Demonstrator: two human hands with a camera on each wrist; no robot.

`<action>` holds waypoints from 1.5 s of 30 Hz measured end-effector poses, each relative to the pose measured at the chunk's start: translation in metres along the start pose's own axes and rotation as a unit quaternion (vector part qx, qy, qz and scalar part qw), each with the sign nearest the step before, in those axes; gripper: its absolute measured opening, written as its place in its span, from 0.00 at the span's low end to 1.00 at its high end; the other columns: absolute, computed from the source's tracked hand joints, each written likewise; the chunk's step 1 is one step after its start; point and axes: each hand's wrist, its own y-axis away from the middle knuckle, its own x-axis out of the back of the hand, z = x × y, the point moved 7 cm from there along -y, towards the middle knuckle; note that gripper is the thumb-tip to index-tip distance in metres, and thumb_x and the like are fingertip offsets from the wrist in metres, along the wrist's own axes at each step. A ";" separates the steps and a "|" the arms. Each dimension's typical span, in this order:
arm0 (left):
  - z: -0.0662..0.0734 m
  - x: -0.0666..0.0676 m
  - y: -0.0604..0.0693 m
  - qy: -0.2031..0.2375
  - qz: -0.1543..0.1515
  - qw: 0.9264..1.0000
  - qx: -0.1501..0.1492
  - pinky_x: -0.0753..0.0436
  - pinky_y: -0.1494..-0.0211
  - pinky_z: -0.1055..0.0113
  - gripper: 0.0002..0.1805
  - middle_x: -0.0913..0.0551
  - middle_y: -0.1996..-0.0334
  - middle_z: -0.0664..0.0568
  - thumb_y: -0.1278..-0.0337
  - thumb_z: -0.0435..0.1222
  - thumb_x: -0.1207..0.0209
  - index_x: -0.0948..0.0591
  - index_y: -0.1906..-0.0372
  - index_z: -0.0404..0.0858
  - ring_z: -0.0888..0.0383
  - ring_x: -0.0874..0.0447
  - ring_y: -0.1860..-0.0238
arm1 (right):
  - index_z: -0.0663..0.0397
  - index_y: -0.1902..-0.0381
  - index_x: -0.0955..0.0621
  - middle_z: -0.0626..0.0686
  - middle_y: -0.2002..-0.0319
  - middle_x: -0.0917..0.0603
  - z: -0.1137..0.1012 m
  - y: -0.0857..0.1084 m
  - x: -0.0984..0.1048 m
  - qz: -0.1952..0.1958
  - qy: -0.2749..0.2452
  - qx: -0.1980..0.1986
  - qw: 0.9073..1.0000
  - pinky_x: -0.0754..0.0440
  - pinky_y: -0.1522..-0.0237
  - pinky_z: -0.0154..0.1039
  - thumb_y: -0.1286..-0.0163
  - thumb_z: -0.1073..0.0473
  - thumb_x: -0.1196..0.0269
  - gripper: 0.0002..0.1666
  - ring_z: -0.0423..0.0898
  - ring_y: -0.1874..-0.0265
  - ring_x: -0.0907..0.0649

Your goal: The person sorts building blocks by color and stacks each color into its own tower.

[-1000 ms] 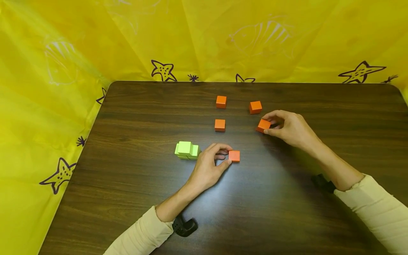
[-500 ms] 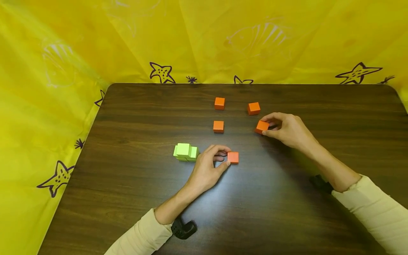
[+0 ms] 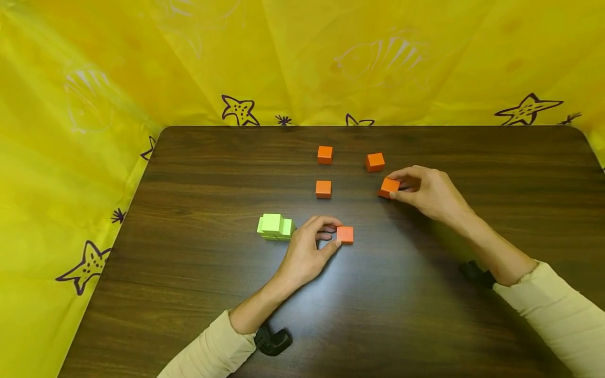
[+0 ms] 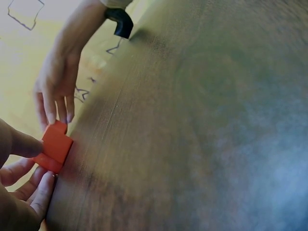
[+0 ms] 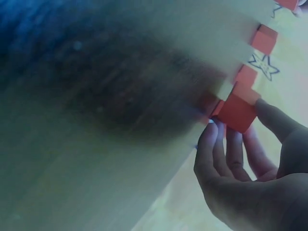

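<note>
Head view, downward over table (image 3: 402, 325)

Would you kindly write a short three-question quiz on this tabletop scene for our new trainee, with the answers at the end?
1. In the head view, how many orange blocks stand untouched?
2. True or false: the right hand holds a green block.
3. Which hand is nearer the green blocks?
A. The left hand
B. The right hand

Key:
1. Three.
2. False; it holds an orange block.
3. A.
</note>
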 end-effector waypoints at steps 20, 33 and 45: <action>0.000 0.000 -0.001 0.001 0.004 1.000 -0.010 0.18 0.47 0.71 0.16 0.18 0.53 0.50 0.45 0.25 0.32 0.18 0.51 0.36 0.58 0.18 0.52 | 0.45 0.49 0.15 0.49 0.52 0.15 -0.013 0.014 0.005 0.017 -0.032 0.015 0.999 0.19 0.63 0.23 0.37 0.57 0.27 0.18 0.37 0.62 0.15; -0.001 0.000 0.000 -0.008 0.003 1.000 -0.009 0.18 0.47 0.71 0.16 0.18 0.53 0.51 0.45 0.26 0.32 0.18 0.51 0.37 0.59 0.18 0.52 | 0.43 0.50 0.14 0.45 0.54 0.14 -0.023 0.030 -0.002 0.012 -0.024 0.029 0.999 0.19 0.62 0.24 0.39 0.58 0.26 0.18 0.41 0.61 0.14; 0.000 0.000 0.000 0.001 0.002 1.000 -0.006 0.18 0.48 0.71 0.16 0.18 0.53 0.50 0.45 0.26 0.32 0.18 0.51 0.36 0.58 0.18 0.52 | 0.48 0.51 0.15 0.45 0.55 0.16 -0.032 0.040 -0.012 -0.008 -0.054 0.062 0.997 0.16 0.60 0.29 0.40 0.63 0.26 0.19 0.41 0.62 0.14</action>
